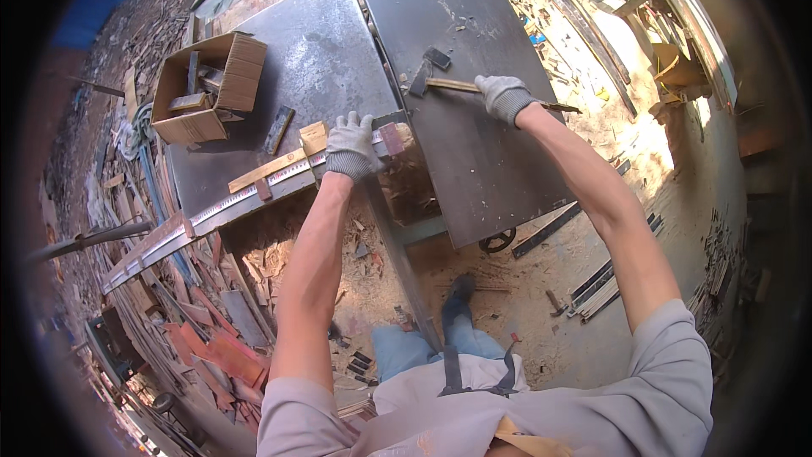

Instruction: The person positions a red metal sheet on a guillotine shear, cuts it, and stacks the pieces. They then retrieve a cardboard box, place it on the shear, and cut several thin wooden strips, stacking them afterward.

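My right hand (505,98), in a grey work glove, is closed round the wooden handle of a hammer (452,85). The hammer's dark head rests over the right metal table panel, beside a small dark block (437,57). My left hand (351,142), gloved too, lies over the near edge of the left panel with its fingers stretched forward and slightly apart. Just left of it are a light wood block (314,138) and a wood strip (269,170) along a white measuring scale (293,172). A reddish-brown block (392,139) sits right of it. What lies under the palm is hidden.
An open cardboard box (196,123) holding several blocks stands on the left panel (309,34), near a loose dark block (280,129). A narrow gap separates it from the right panel (499,165). Below are a handwheel (497,240), sawdust and wood scraps (224,355).
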Tool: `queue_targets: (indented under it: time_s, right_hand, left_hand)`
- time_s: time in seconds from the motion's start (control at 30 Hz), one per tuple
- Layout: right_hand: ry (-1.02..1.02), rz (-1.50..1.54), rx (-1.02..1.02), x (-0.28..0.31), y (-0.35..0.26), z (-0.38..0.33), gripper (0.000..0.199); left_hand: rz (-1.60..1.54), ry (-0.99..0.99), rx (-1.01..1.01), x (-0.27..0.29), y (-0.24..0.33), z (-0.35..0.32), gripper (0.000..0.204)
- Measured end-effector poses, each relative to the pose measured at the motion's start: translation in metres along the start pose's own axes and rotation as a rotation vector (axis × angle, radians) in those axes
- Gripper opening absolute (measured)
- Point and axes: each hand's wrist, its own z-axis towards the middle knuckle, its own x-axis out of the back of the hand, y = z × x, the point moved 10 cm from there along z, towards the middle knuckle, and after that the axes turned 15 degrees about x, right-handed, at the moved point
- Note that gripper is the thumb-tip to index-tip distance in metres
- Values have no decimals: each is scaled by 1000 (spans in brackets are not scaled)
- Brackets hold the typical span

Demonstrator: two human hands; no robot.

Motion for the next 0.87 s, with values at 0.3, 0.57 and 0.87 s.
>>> queue_targets:
  time_s: [0.3, 0.57, 0.87]
  right_hand:
    - [-55, 1523, -253, 20, -48, -31, 26]
    - [832, 1328, 243, 195, -23, -103, 52]
    - [-168, 1010, -227, -287, -271, -289, 74]
  left_hand:
    - [-60, -63, -54, -41, 7, -119, 89]
    - [-198, -165, -95, -74, 28, -268, 115]
    - [-481, -325, -145, -103, 35, -393, 89]
